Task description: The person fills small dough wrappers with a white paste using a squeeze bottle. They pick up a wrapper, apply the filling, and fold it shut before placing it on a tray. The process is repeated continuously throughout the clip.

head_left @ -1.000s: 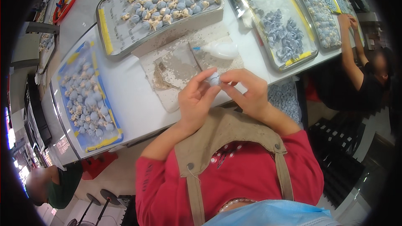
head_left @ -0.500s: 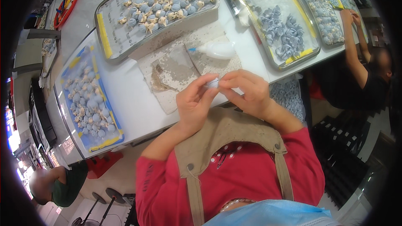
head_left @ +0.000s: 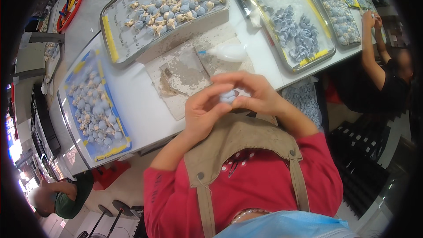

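The left hand's (head_left: 203,107) thumb and fingers pinch a pale blue piece (head_left: 227,96); the right hand (head_left: 261,91) has just loosened its pinch, its fingers now arching above and apart from the thumb, which rests at the piece's side. So the left hand seems the main hold. The piece looks small, rounded and layered, held near the stained board (head_left: 188,71) and white bottle (head_left: 232,53)

The head-worn fisheye looks down from near above left hand (head_left: 203,109), right hand (head_left: 259,93) and worktable (head_left: 147,125)
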Demonstrator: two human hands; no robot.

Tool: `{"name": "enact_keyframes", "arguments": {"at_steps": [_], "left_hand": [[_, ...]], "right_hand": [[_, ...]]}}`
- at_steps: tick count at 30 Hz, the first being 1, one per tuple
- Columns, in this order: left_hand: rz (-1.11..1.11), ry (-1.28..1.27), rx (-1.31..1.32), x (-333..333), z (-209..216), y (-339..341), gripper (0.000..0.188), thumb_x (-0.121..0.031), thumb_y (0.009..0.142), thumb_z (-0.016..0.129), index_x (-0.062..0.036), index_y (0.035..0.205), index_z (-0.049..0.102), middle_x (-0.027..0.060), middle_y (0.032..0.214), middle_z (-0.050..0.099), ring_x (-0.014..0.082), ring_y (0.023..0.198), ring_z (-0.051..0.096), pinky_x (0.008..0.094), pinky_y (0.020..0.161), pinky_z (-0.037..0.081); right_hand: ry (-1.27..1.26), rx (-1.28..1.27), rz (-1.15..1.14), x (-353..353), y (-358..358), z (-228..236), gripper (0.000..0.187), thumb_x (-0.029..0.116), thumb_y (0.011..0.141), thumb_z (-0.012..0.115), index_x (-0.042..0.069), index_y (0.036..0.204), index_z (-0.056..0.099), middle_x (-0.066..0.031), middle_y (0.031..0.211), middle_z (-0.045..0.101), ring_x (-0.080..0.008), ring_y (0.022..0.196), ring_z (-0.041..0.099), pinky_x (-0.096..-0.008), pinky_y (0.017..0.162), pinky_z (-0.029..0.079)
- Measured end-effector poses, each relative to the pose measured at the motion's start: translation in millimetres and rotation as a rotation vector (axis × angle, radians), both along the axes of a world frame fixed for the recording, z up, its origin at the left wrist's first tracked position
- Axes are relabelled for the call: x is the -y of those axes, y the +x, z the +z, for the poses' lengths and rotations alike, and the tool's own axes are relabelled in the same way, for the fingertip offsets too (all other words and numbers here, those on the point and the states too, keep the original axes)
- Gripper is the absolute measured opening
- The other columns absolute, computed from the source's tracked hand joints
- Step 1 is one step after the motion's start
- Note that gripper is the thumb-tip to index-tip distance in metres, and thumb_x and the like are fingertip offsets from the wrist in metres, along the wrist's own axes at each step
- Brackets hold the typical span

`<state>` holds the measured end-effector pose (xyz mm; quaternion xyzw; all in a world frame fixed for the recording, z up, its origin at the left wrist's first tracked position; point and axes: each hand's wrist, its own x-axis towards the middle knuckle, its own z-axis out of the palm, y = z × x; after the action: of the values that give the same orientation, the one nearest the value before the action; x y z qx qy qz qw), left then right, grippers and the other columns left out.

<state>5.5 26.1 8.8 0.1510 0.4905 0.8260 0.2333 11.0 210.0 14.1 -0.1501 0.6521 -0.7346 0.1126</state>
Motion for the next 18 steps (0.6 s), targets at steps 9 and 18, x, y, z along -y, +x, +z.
{"name": "enact_keyframes", "arguments": {"at_steps": [9, 18], "left_hand": [[0.001, -0.143, -0.171, 10.4, 1.0, 4.1, 0.029, -0.002, 0.086, 0.058, 0.0023, 0.114, 0.055, 0.0109, 0.106, 0.061, 0.014, 0.095, 0.057, 0.025, 0.082, 0.045], [-0.007, -0.108, -0.215, 8.5, 7.1, 1.3, 0.024, -0.003, 0.085, 0.059, 0.0028, 0.109, 0.058, 0.0123, 0.111, 0.06, 0.015, 0.097, 0.057, 0.0253, 0.083, 0.044]], "right_hand": [[-0.019, 0.065, 0.029, 8.2, 12.3, 6.0, 0.04, 0.005, 0.084, 0.058, 0.0, 0.122, 0.047, -0.0108, 0.111, 0.058, -0.0158, 0.1, 0.057, -0.0292, 0.087, 0.045], [-0.07, 0.025, -0.063, 13.1, 17.8, 2.5, 0.035, 0.005, 0.082, 0.06, -0.001, 0.116, 0.052, -0.0103, 0.108, 0.06, -0.0149, 0.096, 0.058, -0.0279, 0.083, 0.046]]}}
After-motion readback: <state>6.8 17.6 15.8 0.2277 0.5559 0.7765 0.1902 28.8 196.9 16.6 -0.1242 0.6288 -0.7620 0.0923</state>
